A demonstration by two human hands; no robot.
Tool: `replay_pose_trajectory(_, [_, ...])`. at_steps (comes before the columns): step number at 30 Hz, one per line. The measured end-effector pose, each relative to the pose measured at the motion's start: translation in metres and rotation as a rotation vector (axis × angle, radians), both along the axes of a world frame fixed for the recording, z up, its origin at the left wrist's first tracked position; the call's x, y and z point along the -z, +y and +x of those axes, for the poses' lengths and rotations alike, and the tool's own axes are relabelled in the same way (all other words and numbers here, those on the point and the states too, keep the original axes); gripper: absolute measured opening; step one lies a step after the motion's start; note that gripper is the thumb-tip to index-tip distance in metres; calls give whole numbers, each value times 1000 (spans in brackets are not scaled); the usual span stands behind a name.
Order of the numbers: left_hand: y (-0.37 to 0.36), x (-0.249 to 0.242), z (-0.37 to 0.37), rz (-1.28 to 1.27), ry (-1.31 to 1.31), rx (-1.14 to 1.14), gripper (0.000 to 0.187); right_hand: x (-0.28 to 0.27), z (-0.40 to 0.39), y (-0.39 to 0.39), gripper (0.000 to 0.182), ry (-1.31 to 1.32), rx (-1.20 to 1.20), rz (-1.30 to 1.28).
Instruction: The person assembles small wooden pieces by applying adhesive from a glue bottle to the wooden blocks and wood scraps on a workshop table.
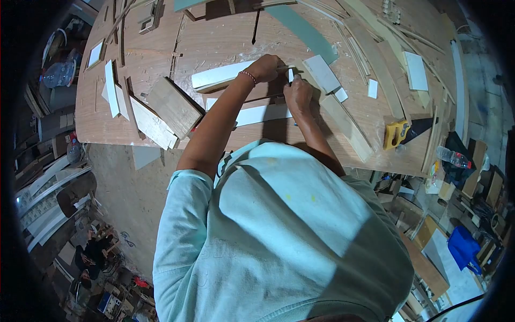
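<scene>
My left hand (265, 68), with a beaded bracelet at its wrist, is closed above the right end of a long white-faced wooden piece (222, 77). A thin strip seems to stick out from its fingers, but I cannot make out what it is. Close by on the right, my right hand (299, 97) is closed, its fingertips at a small white piece (291, 74) that stands between the two hands. Below them a white strip (263, 114) lies on the table, its right end beside my right hand. A white-topped block (322, 74) lies just right of my hands.
A yellow-handled saw (396, 134) lies at the table's right front edge. Wooden boards (174, 107) are stacked at left. Long wood strips (375, 64) crowd the right side, and a green curved strip (303, 32) lies at the back. Bottles and offcuts surround the wooden table (214, 48).
</scene>
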State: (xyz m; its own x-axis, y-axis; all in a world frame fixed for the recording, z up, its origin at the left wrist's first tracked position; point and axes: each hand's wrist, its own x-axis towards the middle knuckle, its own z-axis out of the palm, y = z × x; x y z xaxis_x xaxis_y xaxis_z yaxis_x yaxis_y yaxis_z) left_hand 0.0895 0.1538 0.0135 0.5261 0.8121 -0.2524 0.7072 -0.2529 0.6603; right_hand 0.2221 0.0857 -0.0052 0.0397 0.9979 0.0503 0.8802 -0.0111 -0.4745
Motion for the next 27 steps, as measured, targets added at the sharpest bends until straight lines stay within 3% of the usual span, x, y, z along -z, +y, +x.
replay_pose_trajectory(27, [1, -13, 3, -92, 72, -1, 19, -7, 1, -1, 14, 17, -22, -33])
